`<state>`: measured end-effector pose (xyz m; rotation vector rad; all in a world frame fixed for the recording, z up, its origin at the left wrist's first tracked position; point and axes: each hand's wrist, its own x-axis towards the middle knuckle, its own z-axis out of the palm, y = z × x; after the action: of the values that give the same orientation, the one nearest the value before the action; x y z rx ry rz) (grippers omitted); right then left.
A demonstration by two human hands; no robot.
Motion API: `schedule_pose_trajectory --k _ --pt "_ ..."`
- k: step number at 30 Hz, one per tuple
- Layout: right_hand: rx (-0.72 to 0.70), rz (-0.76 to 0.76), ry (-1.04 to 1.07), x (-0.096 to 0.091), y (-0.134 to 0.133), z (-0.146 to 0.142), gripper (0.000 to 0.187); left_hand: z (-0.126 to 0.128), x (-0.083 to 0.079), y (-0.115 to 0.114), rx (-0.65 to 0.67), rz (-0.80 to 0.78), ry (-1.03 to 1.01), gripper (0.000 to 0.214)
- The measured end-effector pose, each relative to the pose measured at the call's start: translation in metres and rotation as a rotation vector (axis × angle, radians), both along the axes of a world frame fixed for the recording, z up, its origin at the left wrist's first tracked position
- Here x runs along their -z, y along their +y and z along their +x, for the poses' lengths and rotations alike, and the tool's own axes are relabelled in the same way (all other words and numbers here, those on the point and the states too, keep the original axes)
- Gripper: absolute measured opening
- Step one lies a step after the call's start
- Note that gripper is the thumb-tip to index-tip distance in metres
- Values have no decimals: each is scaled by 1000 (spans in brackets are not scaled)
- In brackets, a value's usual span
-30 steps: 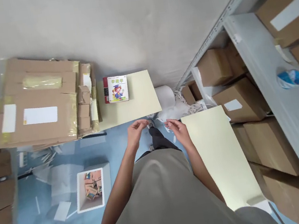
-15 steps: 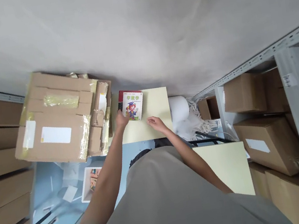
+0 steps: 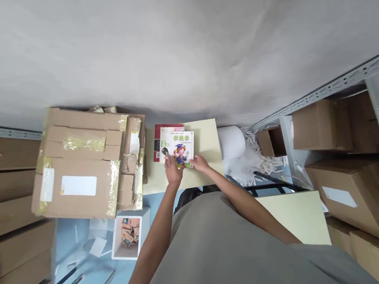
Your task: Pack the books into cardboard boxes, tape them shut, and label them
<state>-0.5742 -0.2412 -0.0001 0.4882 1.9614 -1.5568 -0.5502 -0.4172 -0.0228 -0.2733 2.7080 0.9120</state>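
Observation:
A white children's book (image 3: 186,143) with a cartoon figure in a graduation cap lies over other books on the pale yellow table. Fingers of my left hand (image 3: 173,170) are on its lower left edge, while my right hand (image 3: 199,163) pinches its lower right corner. Partly covered by it, a whitish book (image 3: 165,142) with green lettering shows on the left. Under both, a red book (image 3: 157,156) sticks out at the left and top.
Flattened cardboard boxes (image 3: 80,162) are stacked left of the table (image 3: 206,134). A white roll (image 3: 232,141) and shredded packing strips stand to the right. Below left is a white bin (image 3: 116,241) with small packs. Shelves of cartons (image 3: 354,194) flank both sides.
The children's book has shifted right, exposing the whitish book beside it. My left hand has moved right along with it, and my right hand has come onto its corner. The view has tilted slightly.

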Motion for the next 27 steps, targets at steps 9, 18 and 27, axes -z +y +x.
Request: schedule_pose_trajectory --k 9,18,27 --pt "270 -29 51 -15 55 94 31 36 -41 24 -145 458 -241 74" --pt "624 -58 280 -67 85 256 66 113 -67 60 -20 755 -385 71" --pt "962 -7 396 -138 75 415 63 226 -114 103 293 996 -642 64"
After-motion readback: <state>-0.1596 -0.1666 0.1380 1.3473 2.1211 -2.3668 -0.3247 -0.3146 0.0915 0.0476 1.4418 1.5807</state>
